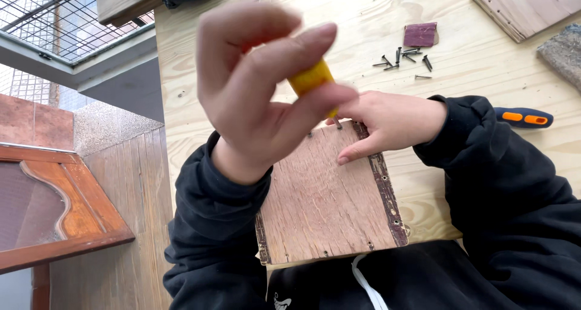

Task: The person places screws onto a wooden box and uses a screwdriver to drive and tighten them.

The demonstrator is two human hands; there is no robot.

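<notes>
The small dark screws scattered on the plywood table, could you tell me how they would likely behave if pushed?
The small dark screws look light, so they would probably scatter. Round shanks suggest rolling in arcs. Lying loose on the smooth pale plywood table, they may slide easily.

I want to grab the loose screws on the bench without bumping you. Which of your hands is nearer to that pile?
Right. The right hand rests on the wooden panel just below the screws; the left hand, raised with a yellow handle, is farther left of them.
</notes>
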